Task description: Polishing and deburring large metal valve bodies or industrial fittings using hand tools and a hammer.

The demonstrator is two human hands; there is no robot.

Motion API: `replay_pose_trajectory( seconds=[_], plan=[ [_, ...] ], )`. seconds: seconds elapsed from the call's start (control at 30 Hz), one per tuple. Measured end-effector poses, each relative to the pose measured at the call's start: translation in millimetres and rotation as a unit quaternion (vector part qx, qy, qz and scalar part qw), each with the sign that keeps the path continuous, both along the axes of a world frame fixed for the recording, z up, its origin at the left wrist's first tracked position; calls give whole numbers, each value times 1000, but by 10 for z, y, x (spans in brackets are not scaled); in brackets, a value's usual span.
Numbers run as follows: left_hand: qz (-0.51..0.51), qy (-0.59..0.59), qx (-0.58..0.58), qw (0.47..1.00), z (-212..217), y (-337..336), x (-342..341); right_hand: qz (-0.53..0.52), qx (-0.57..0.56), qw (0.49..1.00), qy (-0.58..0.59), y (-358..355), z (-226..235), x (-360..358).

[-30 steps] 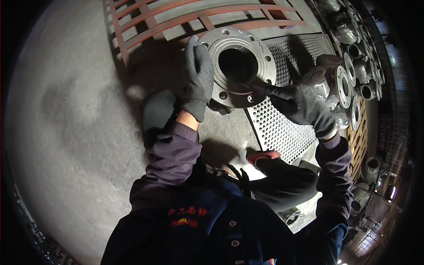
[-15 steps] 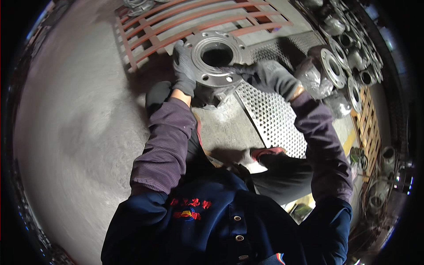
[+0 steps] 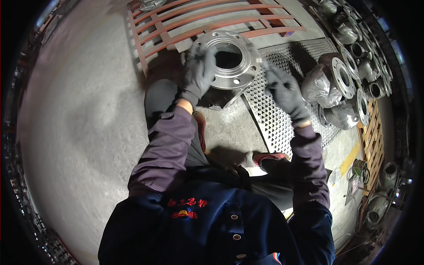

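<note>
A grey metal flanged casting (image 3: 236, 42) stands in front of me with its ringed flange facing up. Several bolt holes surround its round dark bore, and a narrower body shows below. My left hand (image 3: 198, 76), in a grey glove, grips the left side of the flange, its fingers reaching over the face toward the bore. Just off the flange's right edge is my right hand (image 3: 286, 93), also gloved. Its fingers are bent together, with the tips smeared by motion; what they hold, if anything, cannot be made out.
A red slatted metal rack (image 3: 198, 20) lies beyond the casting. To the right, a perforated metal plate (image 3: 274, 128) covers part of the floor. Several plastic-wrapped flanged castings (image 3: 319, 86) crowd the right side, near a wooden pallet (image 3: 375, 132). My red shoes (image 3: 269, 157) are below the casting.
My right hand has drawn back from the bore's edge to the right of the flange. My left hand has shifted from the outer rim inward over the flange face.
</note>
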State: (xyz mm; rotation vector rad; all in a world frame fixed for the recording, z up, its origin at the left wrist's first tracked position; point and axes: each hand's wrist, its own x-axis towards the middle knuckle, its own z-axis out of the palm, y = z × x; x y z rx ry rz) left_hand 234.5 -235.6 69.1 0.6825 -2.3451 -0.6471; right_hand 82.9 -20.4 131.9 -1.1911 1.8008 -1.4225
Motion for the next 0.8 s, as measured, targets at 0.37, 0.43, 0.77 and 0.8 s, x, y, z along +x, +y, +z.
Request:
replay_pose_trajectory(
  seconds=[0.37,0.43,0.77,0.8],
  plan=[
    [-250,39,-133,958,83,1053,509,-370,66,904,-204,1509,-491,492],
    [-168,115,-162,965,107,591,325,-359,85,907,-204,1507,-645,653],
    [-167,16,32,985,422,317,228,-182,200,915,-300,1172,-1101,1168],
    [-167,15,33,985,354,247,199,-149,175,913,-336,1096,-1142,1203]
  ],
)
